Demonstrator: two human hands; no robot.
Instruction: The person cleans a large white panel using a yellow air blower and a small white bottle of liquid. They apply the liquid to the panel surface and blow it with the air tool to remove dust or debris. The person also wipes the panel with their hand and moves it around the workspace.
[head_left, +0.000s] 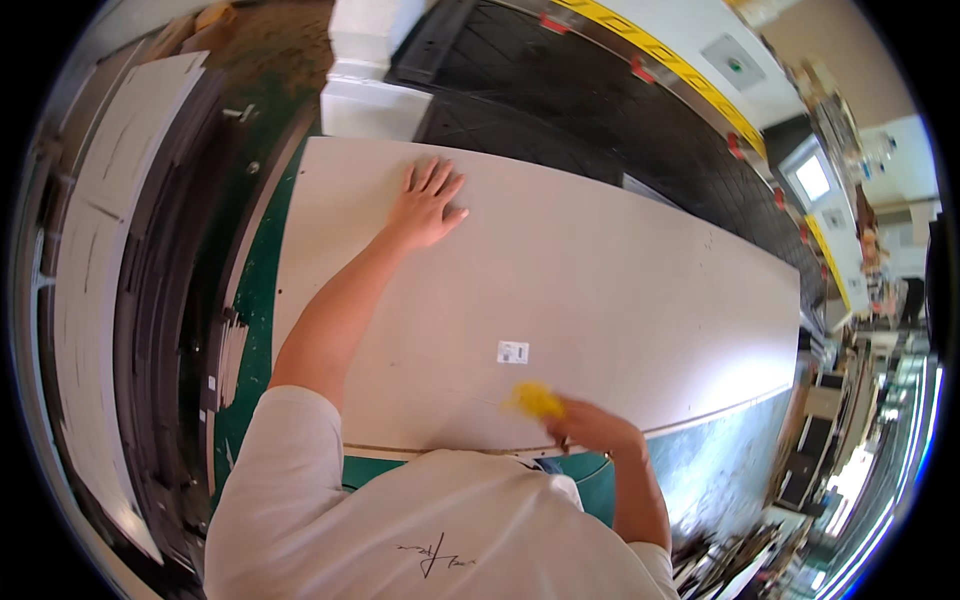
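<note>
A large pale beige panel lies flat in front of me, with dark dots like small holes along its left edge. My left hand rests on its far left part, fingers stretched out and spread, palm down. My right hand is over the near edge, closed on a small yellow object. Motion smears that object, so I cannot make out its exact kind, nor whether it touches the panel. Just beyond it, a white printed label is stuck to the panel.
Under the panel is a green surface. Stacked long boards stand at the left. A dark machine bed with a yellow strip runs along the far side, next to a white block. Offcuts lie at lower right.
</note>
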